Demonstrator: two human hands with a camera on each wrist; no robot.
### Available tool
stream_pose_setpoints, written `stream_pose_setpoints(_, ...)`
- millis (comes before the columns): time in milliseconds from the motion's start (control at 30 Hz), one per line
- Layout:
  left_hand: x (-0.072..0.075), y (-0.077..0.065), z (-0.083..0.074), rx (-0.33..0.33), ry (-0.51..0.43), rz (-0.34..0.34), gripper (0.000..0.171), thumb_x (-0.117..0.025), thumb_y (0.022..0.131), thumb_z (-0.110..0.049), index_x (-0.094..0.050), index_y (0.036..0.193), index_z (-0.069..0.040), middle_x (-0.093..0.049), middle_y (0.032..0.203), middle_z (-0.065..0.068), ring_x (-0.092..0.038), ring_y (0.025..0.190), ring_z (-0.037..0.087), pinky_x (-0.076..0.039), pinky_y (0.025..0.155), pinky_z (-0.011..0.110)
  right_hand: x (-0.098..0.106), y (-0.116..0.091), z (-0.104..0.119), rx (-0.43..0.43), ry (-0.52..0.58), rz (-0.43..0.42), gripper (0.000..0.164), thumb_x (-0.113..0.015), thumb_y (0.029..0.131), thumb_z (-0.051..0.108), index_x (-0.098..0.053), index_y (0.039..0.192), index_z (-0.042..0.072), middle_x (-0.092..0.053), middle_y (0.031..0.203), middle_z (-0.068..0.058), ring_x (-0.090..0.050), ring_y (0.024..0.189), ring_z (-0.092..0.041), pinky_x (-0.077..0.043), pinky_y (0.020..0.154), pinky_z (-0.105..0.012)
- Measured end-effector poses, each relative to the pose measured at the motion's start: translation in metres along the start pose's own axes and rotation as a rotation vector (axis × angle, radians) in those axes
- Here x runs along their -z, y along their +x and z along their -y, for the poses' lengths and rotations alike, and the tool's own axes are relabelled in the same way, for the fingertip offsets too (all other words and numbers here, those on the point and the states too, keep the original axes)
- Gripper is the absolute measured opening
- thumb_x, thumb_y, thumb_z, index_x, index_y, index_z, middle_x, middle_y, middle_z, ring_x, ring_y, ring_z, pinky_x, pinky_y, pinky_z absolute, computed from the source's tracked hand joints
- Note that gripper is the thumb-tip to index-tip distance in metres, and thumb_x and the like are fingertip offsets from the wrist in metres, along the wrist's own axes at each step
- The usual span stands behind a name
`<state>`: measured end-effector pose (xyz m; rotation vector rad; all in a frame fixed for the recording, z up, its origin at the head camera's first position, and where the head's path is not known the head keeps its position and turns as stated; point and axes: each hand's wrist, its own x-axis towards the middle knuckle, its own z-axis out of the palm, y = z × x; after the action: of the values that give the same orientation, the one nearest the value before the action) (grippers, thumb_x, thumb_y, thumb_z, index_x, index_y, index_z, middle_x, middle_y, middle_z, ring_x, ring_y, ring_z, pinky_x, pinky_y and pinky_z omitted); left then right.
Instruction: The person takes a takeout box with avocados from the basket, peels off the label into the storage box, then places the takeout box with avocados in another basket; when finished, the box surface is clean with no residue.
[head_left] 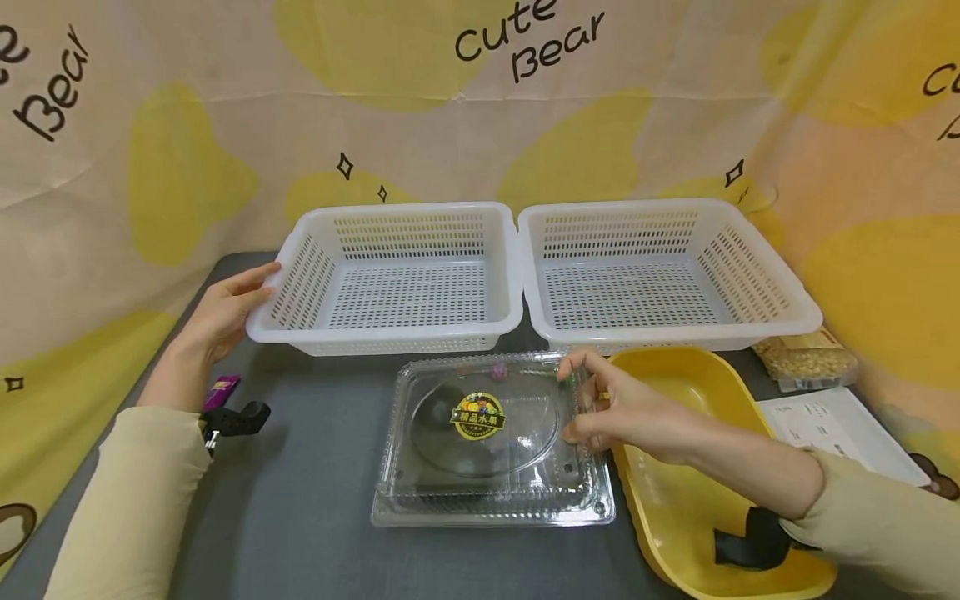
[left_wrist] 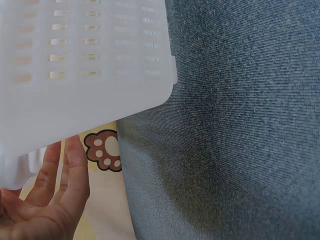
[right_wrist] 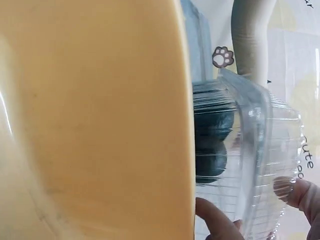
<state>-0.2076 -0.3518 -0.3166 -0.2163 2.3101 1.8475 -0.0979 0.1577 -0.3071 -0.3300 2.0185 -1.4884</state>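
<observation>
At the left end of a white slotted basket (head_left: 390,337), my left hand (head_left: 225,308) holds the rim. In the left wrist view, its fingers (left_wrist: 75,170) reach up under that rim. My right hand (head_left: 630,408) grips the right side of a clear plastic fruit box (head_left: 420,500), thumb and fingers spread across its edge. A round fruit label (head_left: 477,416) is stuck on the lid. Dark rounded shapes (right_wrist: 212,160) show through the clear wall in the right wrist view. The box lies on the grey table in front of the baskets; its exact contents are blurred.
A second white basket (head_left: 660,337) stands right of the first. Under my right forearm is a yellow basin (head_left: 637,533). Beyond it lie a bag of yellowish kernels (head_left: 806,362) and a white labelled packet (head_left: 840,437). A small purple packet (head_left: 222,392) lies by my left wrist.
</observation>
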Motion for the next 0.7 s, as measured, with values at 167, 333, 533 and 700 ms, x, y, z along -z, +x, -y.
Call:
stream_pose_setpoints(167,-0.0002,0.0012,-0.0006,0.001,0.01,0.002,0.062,-0.054,0.101,-0.026,-0.027,0.157,-0.022,-0.045,0.117,-0.016,-0.055,0.098,0.002,-0.057,0.071,0.017,0.0011,-0.0012,0.0018,0.023,-0.088,0.032,0.06,-0.069,0.078,0.004,-0.036,0.128,0.008,-0.041,0.087,-0.008,-0.055,0.068,-0.019,-0.058,0.064,-0.029)
stream_pose_setpoints(333,0.0,0.002,-0.0008,0.003,0.017,-0.002,0.063,-0.054,0.101,-0.027,-0.027,0.157,-0.023,-0.046,0.118,-0.016,-0.055,0.097,0.001,-0.057,0.071,0.017,0.0013,-0.0025,0.0062,0.019,-0.164,0.055,0.065,-0.075,0.079,0.01,-0.037,0.133,0.01,-0.043,0.097,-0.013,-0.057,0.067,-0.02,-0.059,0.062,-0.032)
stream_pose_setpoints(533,0.0,0.0007,-0.0014,0.005,0.004,0.003,0.062,-0.054,0.101,-0.026,-0.027,0.157,-0.022,-0.046,0.116,-0.016,-0.055,0.097,0.002,-0.057,0.071,0.017,0.0027,-0.0032,0.0091,0.037,-0.27,0.043,0.079,-0.077,0.082,0.014,-0.034,0.148,0.015,-0.046,0.124,-0.028,-0.06,0.059,-0.021,-0.06,0.058,-0.04)
stream_pose_setpoints(700,-0.0012,-0.0006,-0.0016,0.001,0.038,-0.002,0.061,-0.053,0.102,-0.026,-0.027,0.157,-0.022,-0.046,0.115,-0.017,-0.055,0.097,0.001,-0.057,0.071,0.016,0.0026,-0.004,0.0098,0.045,-0.382,0.042,0.084,-0.077,0.083,0.016,-0.031,0.153,0.018,-0.033,0.153,-0.028,-0.06,0.051,-0.019,-0.058,0.052,-0.034)
